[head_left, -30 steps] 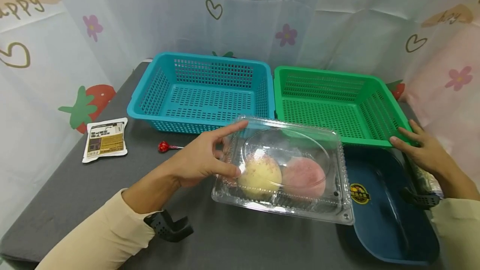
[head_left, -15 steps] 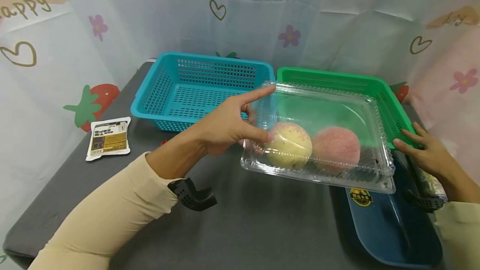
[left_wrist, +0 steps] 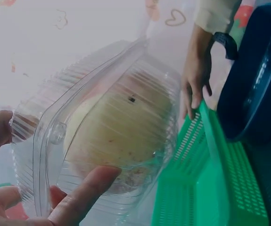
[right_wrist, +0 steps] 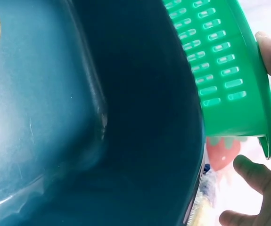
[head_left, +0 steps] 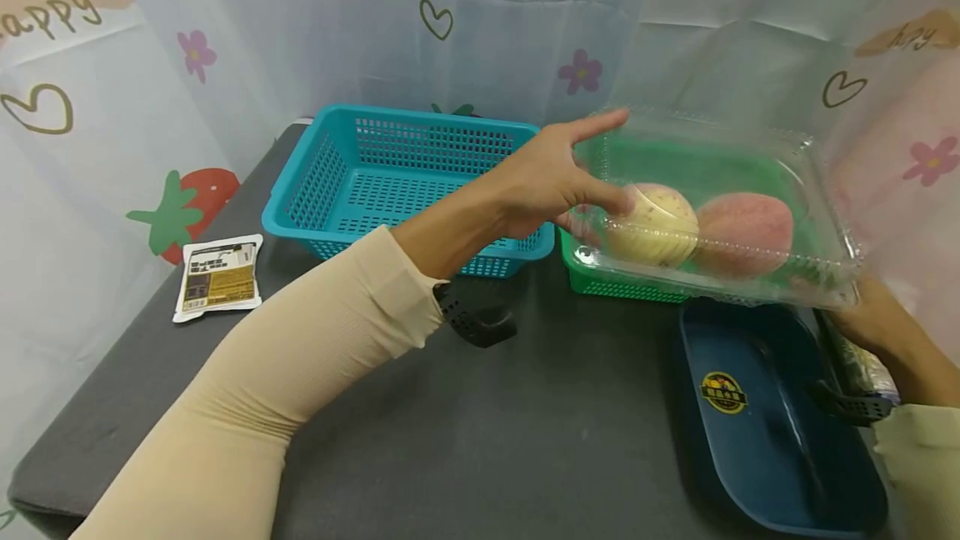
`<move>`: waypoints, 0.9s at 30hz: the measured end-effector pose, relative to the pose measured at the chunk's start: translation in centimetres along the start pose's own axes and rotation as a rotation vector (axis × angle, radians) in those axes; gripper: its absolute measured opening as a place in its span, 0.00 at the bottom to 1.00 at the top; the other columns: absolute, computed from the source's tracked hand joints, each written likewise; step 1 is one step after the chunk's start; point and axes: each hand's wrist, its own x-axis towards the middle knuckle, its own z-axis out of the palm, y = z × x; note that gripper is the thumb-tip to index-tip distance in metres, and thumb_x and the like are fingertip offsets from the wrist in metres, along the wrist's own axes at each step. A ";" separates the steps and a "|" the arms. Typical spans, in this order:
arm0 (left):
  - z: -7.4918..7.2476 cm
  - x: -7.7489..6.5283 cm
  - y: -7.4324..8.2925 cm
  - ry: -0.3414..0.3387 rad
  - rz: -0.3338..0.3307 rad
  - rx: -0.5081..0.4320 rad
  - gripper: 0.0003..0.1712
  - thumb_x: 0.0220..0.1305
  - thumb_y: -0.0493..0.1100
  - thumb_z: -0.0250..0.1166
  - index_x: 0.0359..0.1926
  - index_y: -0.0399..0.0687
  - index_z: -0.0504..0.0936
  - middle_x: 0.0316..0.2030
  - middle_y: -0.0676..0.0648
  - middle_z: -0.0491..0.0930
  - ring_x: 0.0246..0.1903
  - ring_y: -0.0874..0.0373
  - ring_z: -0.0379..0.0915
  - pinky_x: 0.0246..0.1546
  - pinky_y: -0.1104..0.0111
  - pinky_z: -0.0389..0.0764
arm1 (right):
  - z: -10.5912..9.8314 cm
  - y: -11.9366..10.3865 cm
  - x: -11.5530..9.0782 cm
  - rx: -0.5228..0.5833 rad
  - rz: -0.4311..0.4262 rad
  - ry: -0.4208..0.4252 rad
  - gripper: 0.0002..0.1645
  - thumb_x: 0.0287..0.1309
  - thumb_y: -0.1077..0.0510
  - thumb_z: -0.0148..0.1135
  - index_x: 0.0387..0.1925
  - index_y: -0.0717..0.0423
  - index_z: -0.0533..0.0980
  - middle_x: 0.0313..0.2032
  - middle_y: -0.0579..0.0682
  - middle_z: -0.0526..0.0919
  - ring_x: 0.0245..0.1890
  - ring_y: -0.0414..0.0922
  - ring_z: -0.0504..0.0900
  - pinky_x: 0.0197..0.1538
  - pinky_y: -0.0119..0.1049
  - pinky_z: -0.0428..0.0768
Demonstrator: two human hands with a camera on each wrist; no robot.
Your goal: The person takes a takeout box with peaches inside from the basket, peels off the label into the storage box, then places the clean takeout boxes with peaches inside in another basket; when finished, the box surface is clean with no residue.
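Note:
My left hand (head_left: 551, 177) grips the left end of a clear plastic clamshell box (head_left: 697, 165), thumb on the near side. Inside lie a yellow peach-like fruit (head_left: 652, 227) and a pink peach-like fruit (head_left: 746, 232). The box is held tilted above the green basket (head_left: 622, 283), hiding most of it in the head view. My right hand (left_wrist: 197, 77) touches the rim at the basket's right corner; in the head view the box partly covers its fingers. The right wrist view shows its fingers (right_wrist: 255, 172) spread beside the green rim.
Left of the green basket stands a blue basket (head_left: 450, 186). A dark blue basin (head_left: 765, 448) stands at the right front, with a crinkled package (head_left: 862, 365) beyond its right side. A white-and-gold pouch (head_left: 217, 277) lies on the grey table (head_left: 465, 440) at the left.
My left hand has carried the clamshell box with the fruit rightward and away from me, from the table's middle to over the green basket. My right hand has stayed at the basket's corner.

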 end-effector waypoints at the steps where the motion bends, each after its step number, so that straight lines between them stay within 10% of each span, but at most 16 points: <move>1: 0.2 0.6 0.0 0.002 -0.001 0.004 0.54 0.52 0.25 0.70 0.73 0.69 0.59 0.66 0.47 0.61 0.56 0.39 0.70 0.31 0.48 0.82 | -0.1 -0.1 0.0 -0.007 0.006 -0.010 0.25 0.64 0.60 0.59 0.61 0.65 0.69 0.53 0.51 0.73 0.51 0.45 0.69 0.58 0.31 0.64; 6: 1.0 3.8 -0.6 0.017 -0.016 0.010 0.56 0.52 0.27 0.71 0.73 0.72 0.57 0.72 0.65 0.43 0.66 0.35 0.55 0.31 0.50 0.83 | -0.3 -0.4 -0.4 -0.050 0.067 -0.081 0.31 0.69 0.58 0.53 0.62 0.80 0.62 0.57 0.81 0.62 0.55 0.78 0.59 0.53 0.76 0.54; 17: 2.4 8.6 -3.9 0.112 -0.055 0.024 0.59 0.49 0.24 0.72 0.73 0.73 0.56 0.73 0.64 0.43 0.49 0.47 0.73 0.27 0.53 0.83 | -0.8 -0.8 -0.3 -0.125 0.228 -0.192 0.44 0.71 0.45 0.47 0.66 0.81 0.50 0.71 0.70 0.29 0.65 0.76 0.30 0.57 0.76 0.40; 27: 2.2 10.3 -6.0 0.173 -0.102 0.087 0.58 0.51 0.25 0.70 0.74 0.73 0.54 0.74 0.58 0.43 0.38 0.49 0.80 0.24 0.56 0.83 | -1.3 -1.1 -0.3 -0.061 0.206 -0.248 0.40 0.73 0.48 0.45 0.70 0.73 0.46 0.72 0.66 0.26 0.66 0.73 0.26 0.57 0.76 0.34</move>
